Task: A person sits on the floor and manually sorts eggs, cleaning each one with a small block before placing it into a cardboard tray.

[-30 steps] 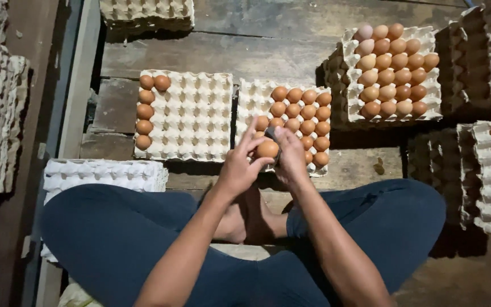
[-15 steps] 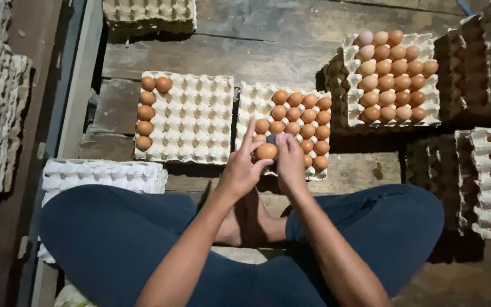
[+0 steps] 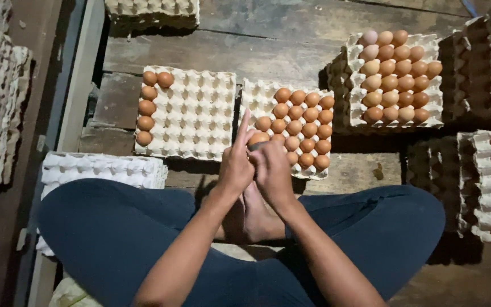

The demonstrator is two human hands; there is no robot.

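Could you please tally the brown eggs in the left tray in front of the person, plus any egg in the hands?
Brown eggs in the left tray: 6
Held egg, between left hand and right hand: 1
Total: 7

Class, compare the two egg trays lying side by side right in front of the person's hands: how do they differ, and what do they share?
The left tray holds only a few brown eggs, down its left edge and top corner; the right tray is more than half filled. The left tray lies square to the floor planks; the right tray sits slightly turned. The hands, left hand and right hand, holding one egg, overlap only the right tray. Both are pale moulded pulp trays.
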